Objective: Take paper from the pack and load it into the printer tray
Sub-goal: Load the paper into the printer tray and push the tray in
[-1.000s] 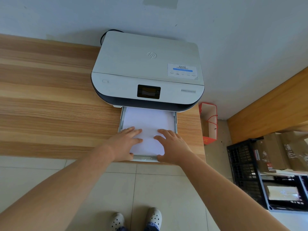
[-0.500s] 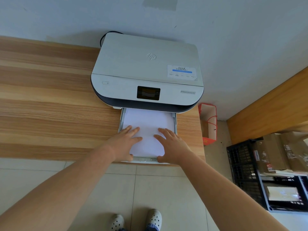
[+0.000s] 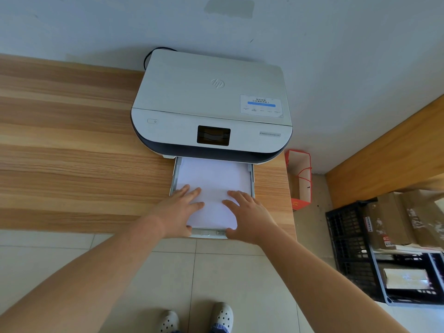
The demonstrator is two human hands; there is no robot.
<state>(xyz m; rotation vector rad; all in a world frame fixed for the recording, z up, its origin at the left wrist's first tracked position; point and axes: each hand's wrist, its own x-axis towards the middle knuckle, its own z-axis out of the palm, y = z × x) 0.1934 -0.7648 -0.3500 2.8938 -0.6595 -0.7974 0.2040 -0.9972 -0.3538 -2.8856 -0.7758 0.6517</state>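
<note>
A white printer (image 3: 211, 102) with a dark screen sits on the wooden desk (image 3: 72, 152) against the wall. Its paper tray (image 3: 252, 179) is pulled out toward me, and a stack of white paper (image 3: 213, 179) lies flat in it. My left hand (image 3: 179, 212) rests palm down on the near left part of the stack, fingers spread. On the near right part lies my right hand (image 3: 249, 216), also flat, with its thumb at the tray's front edge. The paper pack is not in view.
A red and white paper bag (image 3: 299, 179) stands on the floor right of the desk. Further right, a black crate (image 3: 348, 239) holds cardboard boxes (image 3: 384, 219). A black cable (image 3: 147, 56) loops behind the printer. Tiled floor and my shoes are below.
Both hands have slid slightly forward on the paper toward the printer, staying flat on the stack. The tray and printer have not visibly moved.
</note>
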